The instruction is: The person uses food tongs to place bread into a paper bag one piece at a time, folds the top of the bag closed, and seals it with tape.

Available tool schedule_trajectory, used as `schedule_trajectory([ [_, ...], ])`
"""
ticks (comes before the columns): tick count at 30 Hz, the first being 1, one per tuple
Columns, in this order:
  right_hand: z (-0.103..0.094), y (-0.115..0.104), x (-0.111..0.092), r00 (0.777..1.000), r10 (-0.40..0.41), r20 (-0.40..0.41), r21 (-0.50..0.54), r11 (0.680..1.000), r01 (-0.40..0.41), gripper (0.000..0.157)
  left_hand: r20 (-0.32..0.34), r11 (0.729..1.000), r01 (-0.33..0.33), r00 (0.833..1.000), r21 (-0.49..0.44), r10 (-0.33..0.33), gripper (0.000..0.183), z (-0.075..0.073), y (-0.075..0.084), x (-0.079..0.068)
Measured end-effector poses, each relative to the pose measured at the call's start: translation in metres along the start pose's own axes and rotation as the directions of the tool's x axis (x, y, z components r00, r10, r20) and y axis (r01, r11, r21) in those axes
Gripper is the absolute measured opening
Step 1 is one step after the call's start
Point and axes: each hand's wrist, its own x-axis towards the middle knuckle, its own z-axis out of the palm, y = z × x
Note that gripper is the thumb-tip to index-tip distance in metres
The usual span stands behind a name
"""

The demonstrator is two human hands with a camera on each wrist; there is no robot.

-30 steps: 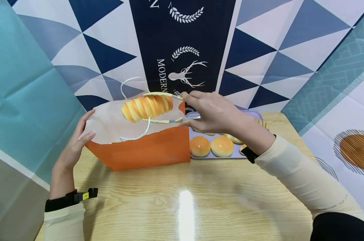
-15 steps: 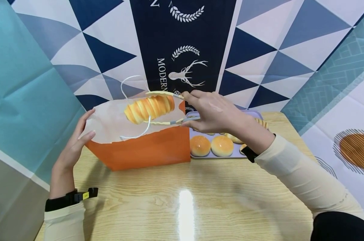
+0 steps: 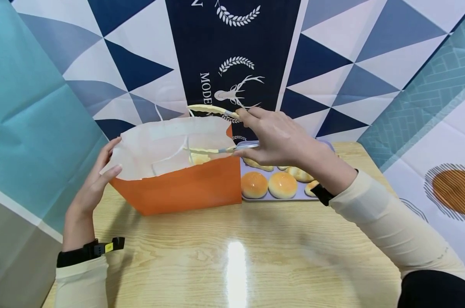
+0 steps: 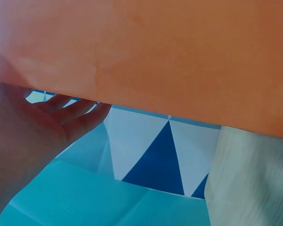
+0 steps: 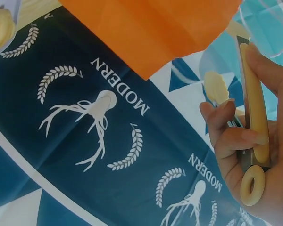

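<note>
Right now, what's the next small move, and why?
I'd probably lift the tongs clear of the orange bag: the right hand holds them with tips spread, gripping nothing, a piece of bread shows inside the bag, and buns sit on the tray.

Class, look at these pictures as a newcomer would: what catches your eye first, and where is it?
Probably the bright orange bag first, left of centre on the table, with the left hand at its left side. Next, the spread tongs in the right hand, at the bag's mouth. Then the glossy buns on the lilac tray, right of the bag.
</note>
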Motion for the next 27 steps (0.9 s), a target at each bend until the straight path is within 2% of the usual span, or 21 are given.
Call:
schedule_trajectory([
  [13, -0.011, 0.008, -0.014, 0.996, 0.085, 0.020, 0.019, 0.996, -0.086, 0.091, -0.006, 1.000, 0.010, 1.000, 0.013, -0.010, 0.063, 0.001, 0.001, 0.001],
  [22, -0.019, 0.020, -0.030, 0.991, 0.132, -0.004, 0.012, 0.991, -0.132, 0.071, -0.004, 1.000, 0.013, 1.000, 0.008, -0.013, 0.063, 0.002, 0.001, 0.000],
  [27, -0.024, 0.030, -0.046, 0.985, 0.170, -0.013, 0.005, 0.985, -0.170, 0.074, -0.012, 1.000, 0.015, 1.000, 0.001, -0.014, 0.064, 0.002, 0.002, -0.001],
])
